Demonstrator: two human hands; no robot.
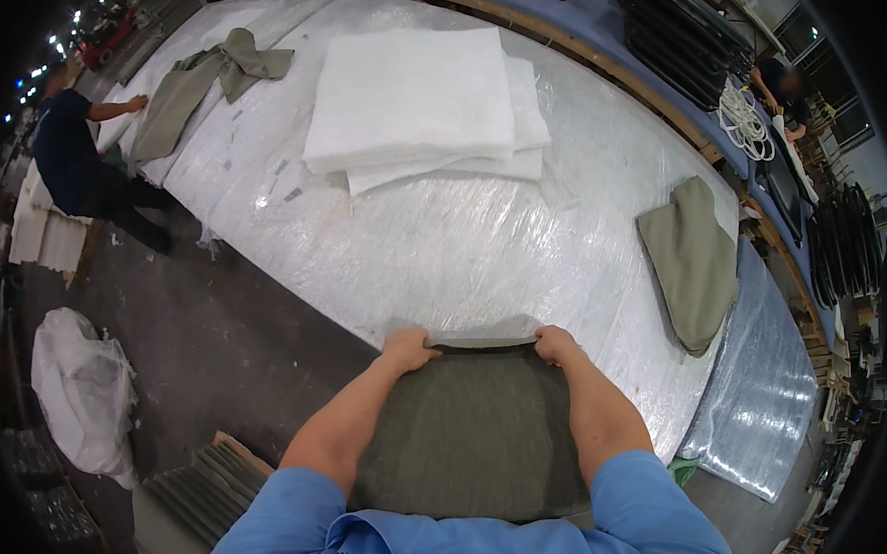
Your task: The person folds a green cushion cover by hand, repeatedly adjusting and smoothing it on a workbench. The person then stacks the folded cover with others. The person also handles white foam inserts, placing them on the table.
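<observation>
A dark grey-green fabric cover (471, 432), shaped like a cushion, hangs between my forearms in front of my body. My left hand (409, 350) is closed on the left corner of its far edge. At the right corner, my right hand (555, 345) grips the same edge. The edge is stretched between both hands, with a dark gap along it, at the near border of the plastic-covered table (444, 257). Whether anything fills the cover cannot be made out. Folded olive fabric (696, 263) lies on the table to the right.
White batting sheets (412, 97) are stacked mid-table, and more olive fabric (189, 93) lies far left. One person (68, 147) stands at the left; another (783, 84) works far right beside black frames (686, 45). A white plastic bundle (82, 390) and grey-green panels (197, 484) are at lower left.
</observation>
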